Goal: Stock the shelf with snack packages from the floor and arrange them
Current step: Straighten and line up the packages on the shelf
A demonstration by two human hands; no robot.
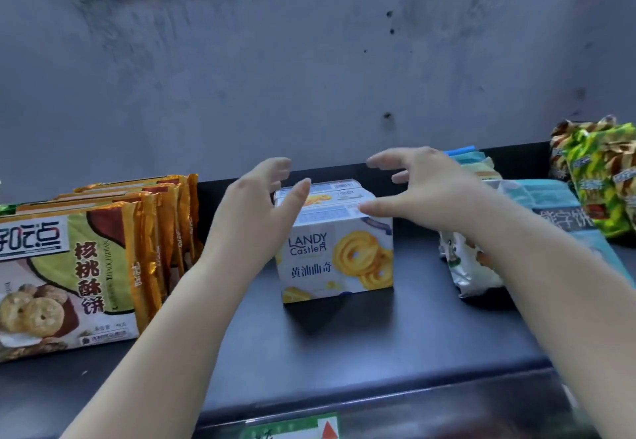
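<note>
Head view: you look down at a dark shelf under a grey wall, with both your hands raised over a row of white cookie boxes.
Boxes: at mid-shelf, standing upright one behind another; three tops show, and any further back are hidden.
Long axis: the row runs from you toward the wall, and each box face spans left to right.
Left hand: fingers spread and relaxed, holding nothing, at the row's left top edge; whether the thumb touches the box cannot be told.
Right hand: wide open, empty, its thumb reaching to the front box's top right corner, fingers hovering above the back of the row.
Nearer hand: both flank the row about equally, so the boxes lie between and just below your palms.
Next move, as a judgement: close both hands inward to square the row.
Walnut biscuit packs: about five, upright, at the left.
Green snack bags: at least two, far right.
Pale packets: a loose pile, uncountable.
</note>
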